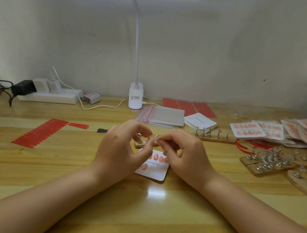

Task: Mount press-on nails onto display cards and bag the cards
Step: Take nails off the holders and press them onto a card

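Head view, hands over display card [159,173], bags [165,115] (stacked) behind

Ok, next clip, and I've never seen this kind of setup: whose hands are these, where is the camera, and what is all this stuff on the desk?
There is no machine here. A person wears a camera on the head, looking down at their own bare hands. The left hand and right hand together pinch a small metal nail stand above a display card already carrying several pink press-on nails. On the wooden desk lie red adhesive tabs, a stack of clear bags, blank cards, finished cards and wooden boards of metal stands. A clip lamp lights the scene.
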A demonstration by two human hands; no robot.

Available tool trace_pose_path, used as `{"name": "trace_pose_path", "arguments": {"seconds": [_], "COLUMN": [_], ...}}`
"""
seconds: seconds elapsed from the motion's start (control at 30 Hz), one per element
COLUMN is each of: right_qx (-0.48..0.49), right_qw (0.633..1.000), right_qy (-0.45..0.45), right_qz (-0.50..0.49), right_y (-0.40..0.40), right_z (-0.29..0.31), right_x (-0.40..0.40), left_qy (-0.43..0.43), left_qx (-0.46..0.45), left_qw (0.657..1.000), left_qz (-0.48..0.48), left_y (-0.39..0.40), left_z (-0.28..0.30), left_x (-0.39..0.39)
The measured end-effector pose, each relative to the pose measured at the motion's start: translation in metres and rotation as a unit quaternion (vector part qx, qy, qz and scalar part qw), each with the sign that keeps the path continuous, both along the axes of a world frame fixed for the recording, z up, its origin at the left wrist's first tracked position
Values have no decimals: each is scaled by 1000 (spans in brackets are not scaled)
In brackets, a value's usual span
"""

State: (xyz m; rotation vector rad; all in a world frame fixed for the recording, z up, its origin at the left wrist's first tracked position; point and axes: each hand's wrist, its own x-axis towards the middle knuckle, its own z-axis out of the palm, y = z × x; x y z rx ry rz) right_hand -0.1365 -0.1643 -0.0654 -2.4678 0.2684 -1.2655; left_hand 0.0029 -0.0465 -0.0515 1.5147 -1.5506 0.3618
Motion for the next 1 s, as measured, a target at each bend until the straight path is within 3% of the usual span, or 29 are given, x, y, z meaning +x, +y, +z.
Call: {"name": "trace_pose_path", "arguments": {"seconds": [0.17,0.3,0.47,1.0], "right_qx": [-9,3,27,17], "right_qw": [1000,999,999,999], "right_qy": [-2,2,14,19], "right_qz": [10,34,41,45], "right_y": [1,1,0,0], "right_z": [-1,-1,0,0], "right_x": [-1,-1,-2,-2], "left_qy": [124,94,167,202], "left_qx": [63,53,97,117], "left_qw": [989,992,975,967], "left_qz": [-40,-68,-112,-106], "left_y": [-3,-5,-4,-4], "left_z": [-2,-2,1,-1], "left_x": [4,9,14,10]}}
